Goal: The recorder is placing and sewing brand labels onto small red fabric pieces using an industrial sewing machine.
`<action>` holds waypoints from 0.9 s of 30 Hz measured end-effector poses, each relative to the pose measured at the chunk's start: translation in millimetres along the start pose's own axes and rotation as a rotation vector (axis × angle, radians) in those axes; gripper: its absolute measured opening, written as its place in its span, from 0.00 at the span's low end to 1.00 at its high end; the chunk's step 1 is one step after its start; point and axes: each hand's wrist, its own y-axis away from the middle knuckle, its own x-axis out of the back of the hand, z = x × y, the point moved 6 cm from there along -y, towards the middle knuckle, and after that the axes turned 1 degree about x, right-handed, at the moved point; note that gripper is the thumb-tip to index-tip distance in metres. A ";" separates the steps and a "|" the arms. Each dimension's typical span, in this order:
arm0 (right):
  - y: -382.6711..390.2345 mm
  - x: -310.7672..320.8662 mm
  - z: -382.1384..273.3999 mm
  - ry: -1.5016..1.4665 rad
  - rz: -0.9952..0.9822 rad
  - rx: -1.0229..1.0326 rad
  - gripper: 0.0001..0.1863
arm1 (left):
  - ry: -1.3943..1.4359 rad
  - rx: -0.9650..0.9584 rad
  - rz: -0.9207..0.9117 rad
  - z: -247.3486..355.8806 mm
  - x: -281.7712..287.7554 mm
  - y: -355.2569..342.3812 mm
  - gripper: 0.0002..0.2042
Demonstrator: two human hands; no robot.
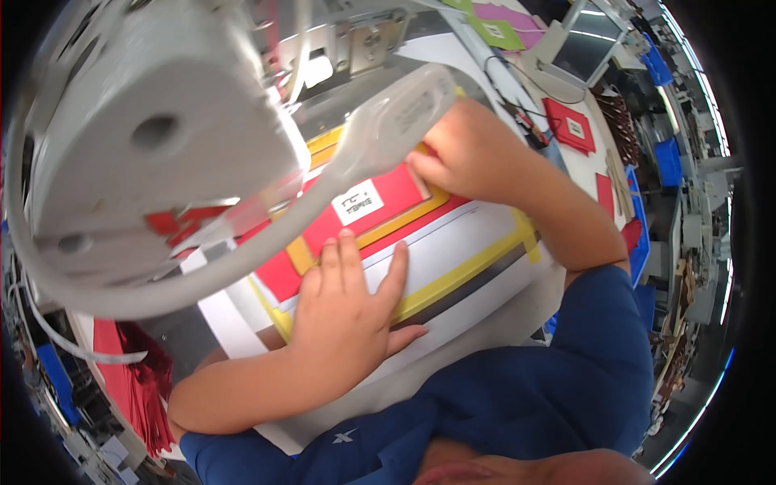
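A flat red panel (391, 199) with a white printed label (357, 202) lies inside a yellow-edged frame (404, 224). More red material shows beneath the frame. My left hand (343, 311) lies flat with its fingers spread, fingertips at the near edge of the frame and panel. At the panel's right end is my right hand (477, 153), its fingers curled in and its thumb by the panel's corner. The lamp head partly covers those fingers, so whatever they pinch is hidden. Under everything is a white sheet (453, 250) bordered with yellow tape.
A large white machine (153, 145), apparently a sewing machine, fills the upper left. A grey gooseneck lamp (396, 121) arches across the work. Red pieces are stacked (568, 125) at the right, near a screen (584, 40). Dark red material (129, 380) hangs at the lower left.
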 end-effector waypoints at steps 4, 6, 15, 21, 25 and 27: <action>13.7 -14.2 3.5 -0.091 0.024 0.007 0.15 | -0.083 0.061 0.071 -15.9 6.4 -9.4 0.46; 18.5 -15.1 2.9 -0.095 0.027 -0.008 0.16 | -0.178 0.108 0.107 -19.8 7.6 -11.2 0.46; 20.4 -18.7 -7.0 -0.016 0.019 0.052 0.18 | -0.247 0.115 0.025 -20.9 6.8 -11.3 0.47; 23.9 -20.9 -11.3 0.045 0.022 0.066 0.17 | -0.105 0.160 0.095 -43.0 4.0 -23.3 0.48; 22.0 -21.4 -13.9 0.088 0.003 0.051 0.17 | -0.099 0.174 0.117 -52.5 -0.3 -26.1 0.48; 19.3 -25.1 -19.6 0.059 0.023 0.087 0.18 | -0.136 0.147 0.169 -53.1 3.8 -29.3 0.47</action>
